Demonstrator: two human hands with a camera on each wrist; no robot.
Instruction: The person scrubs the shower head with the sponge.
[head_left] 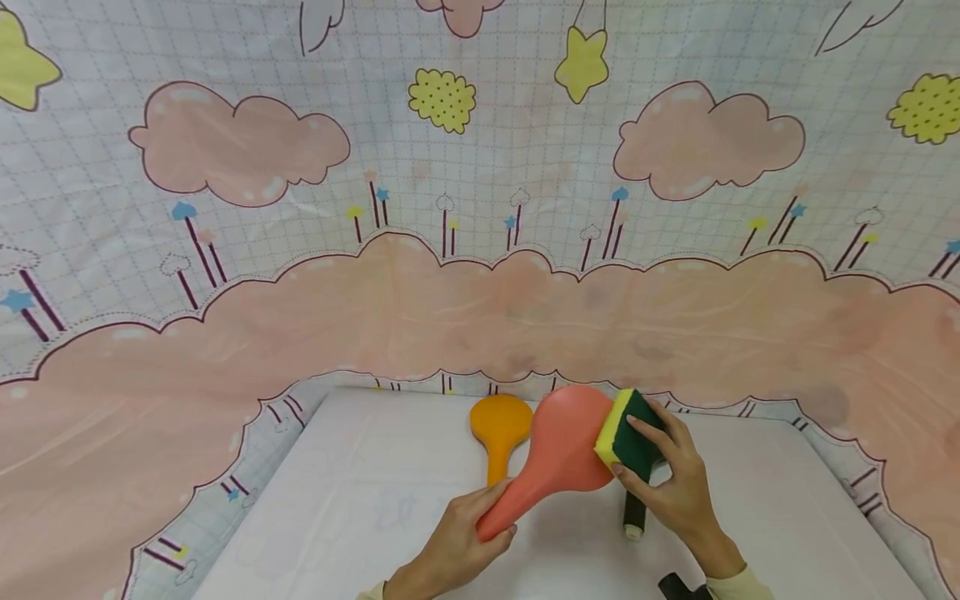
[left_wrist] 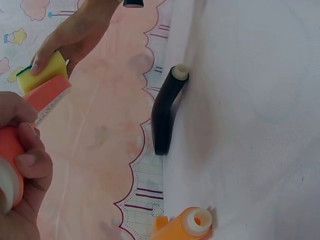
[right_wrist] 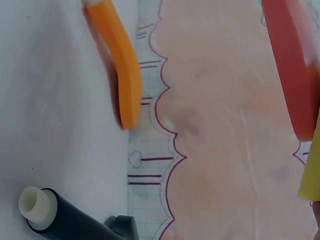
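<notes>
The left hand (head_left: 467, 532) wraps its grip round the handle of a round-headed coral plastic shower head (head_left: 566, 442), raised above the white tabletop (head_left: 322, 492). The right hand (head_left: 684, 492) pinches a yellow-and-green block sponge (head_left: 636, 433) against its rim, together hiding most of a black plastic shower head (head_left: 635, 510). An orange plastic shower head (head_left: 498, 423) is partly covered; a black object (head_left: 677, 587) below is cut off, unidentifiable.

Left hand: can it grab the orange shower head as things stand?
Probably not: the left hand is busy gripping the coral shower head. The orange shower head lies close by on the table, so, once emptied, the hand could likely reach it.
</notes>
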